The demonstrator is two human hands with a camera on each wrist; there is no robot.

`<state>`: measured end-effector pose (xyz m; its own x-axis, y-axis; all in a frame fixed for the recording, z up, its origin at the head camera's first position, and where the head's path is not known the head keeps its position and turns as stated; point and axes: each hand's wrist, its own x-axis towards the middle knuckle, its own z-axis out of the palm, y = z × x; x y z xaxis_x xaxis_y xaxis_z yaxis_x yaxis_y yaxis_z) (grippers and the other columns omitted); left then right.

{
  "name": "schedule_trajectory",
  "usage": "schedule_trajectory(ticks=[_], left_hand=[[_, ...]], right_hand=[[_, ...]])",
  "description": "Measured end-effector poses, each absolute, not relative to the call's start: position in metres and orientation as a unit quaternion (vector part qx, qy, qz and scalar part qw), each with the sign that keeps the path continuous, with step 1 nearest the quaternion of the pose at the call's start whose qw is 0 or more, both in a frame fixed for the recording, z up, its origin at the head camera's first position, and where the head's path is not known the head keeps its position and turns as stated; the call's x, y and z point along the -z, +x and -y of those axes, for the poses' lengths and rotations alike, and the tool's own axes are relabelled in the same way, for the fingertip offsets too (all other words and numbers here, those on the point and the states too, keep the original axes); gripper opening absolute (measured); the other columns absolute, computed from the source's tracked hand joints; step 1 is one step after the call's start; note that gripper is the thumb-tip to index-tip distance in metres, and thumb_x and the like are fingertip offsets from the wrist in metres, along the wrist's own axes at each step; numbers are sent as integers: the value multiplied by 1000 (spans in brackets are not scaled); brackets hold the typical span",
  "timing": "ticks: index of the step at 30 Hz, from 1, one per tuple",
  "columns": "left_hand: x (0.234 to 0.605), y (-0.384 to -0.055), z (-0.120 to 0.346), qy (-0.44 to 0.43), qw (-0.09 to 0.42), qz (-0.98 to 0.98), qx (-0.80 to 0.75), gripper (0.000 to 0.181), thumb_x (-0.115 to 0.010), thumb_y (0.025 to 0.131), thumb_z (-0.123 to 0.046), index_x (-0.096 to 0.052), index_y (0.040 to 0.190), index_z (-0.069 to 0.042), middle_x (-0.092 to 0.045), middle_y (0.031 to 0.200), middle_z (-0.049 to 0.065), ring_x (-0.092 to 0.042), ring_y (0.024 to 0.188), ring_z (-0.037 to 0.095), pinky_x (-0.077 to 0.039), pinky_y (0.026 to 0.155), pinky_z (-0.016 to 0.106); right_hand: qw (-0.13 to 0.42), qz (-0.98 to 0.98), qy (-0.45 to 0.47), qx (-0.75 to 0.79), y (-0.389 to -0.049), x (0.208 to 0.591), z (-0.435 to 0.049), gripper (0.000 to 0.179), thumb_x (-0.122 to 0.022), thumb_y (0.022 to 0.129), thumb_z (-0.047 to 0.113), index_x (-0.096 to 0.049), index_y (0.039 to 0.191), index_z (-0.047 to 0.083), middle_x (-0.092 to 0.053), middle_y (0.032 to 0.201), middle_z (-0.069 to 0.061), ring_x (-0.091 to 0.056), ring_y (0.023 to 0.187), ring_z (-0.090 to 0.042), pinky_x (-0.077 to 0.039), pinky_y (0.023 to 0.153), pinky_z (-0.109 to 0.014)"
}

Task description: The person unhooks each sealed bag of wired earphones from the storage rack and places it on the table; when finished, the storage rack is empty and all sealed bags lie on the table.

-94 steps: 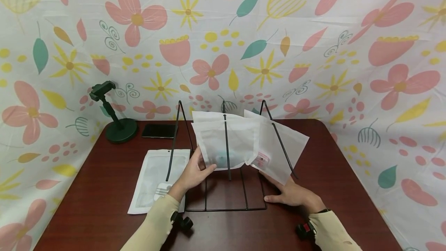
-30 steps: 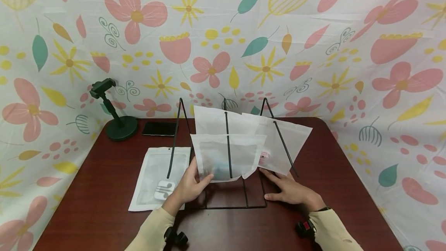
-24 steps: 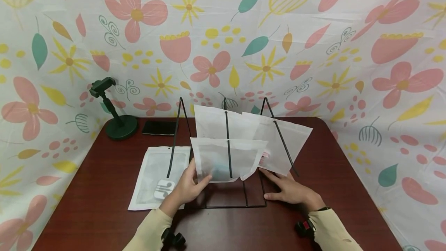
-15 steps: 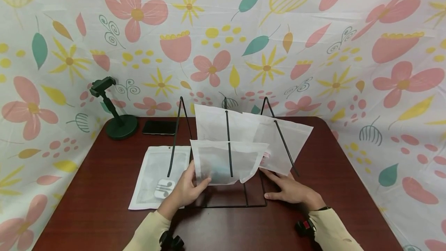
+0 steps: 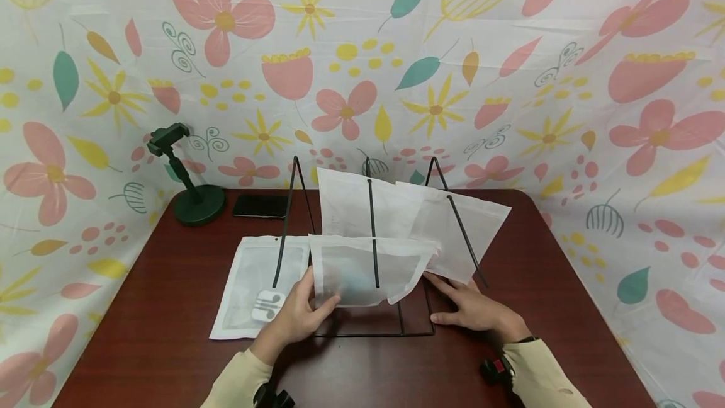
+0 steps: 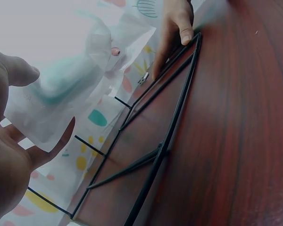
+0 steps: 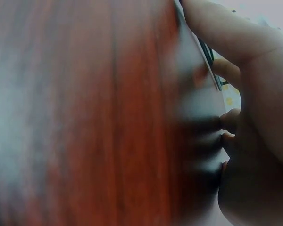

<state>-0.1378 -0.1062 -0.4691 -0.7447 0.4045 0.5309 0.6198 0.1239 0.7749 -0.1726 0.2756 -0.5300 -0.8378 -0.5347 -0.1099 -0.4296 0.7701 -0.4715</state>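
My left hand [image 5: 291, 320] pinches the lower left corner of a white translucent pouch [image 5: 362, 269], thumb in front and fingers behind. Something pale blue-green shows through its film. This pouch is behind the front middle prong of a black wire rack [image 5: 374, 335]. Two more white pouches stand upright in the rack: a rear pouch [image 5: 351, 206] and a right-hand pouch [image 5: 459, 225] that leans outward. My right hand [image 5: 476, 313] rests at the right side of the rack's base, thumb at the front corner and fingers stretched along the side bar.
A flat white pouch [image 5: 235, 276] with white earphones [image 5: 268, 305] showing at its lower right lies left of the rack. Behind it are a black phone [image 5: 259, 206] and a dark green phone stand [image 5: 198, 205]. A floral cloth [image 5: 362, 36] hangs behind the brown table [image 5: 170, 357].
My left hand has drawn the front pouch down and toward me, away from the rear pouch, so its top edge sits lower. My right hand has stayed at the rack's base.
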Motion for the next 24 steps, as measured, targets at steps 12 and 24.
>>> schedule_trajectory(ticks=[12, 24], left_hand=[[472, -128, 107, -357, 96, 734, 570, 48, -64, 81, 18, -40, 123, 12, -61, 101, 21, -64, 93, 16, -58, 73, 34], [478, -119, 105, -370, 97, 712, 589, 49, -63, 80, 20, -40, 123, 12, -60, 102, 22, -63, 93, 15, -58, 74, 33]], right_hand=[[146, -934, -243, 219, -173, 532, -278, 87, -63, 86, 60, -23, 156, 26, -20, 159, -20, -13, 145, -44, -23, 109, -65], [146, -936, -241, 209, -172, 529, -279, 88, -62, 86, 60, -27, 155, 18, -29, 155, -25, -20, 143, -48, -29, 106, -63]])
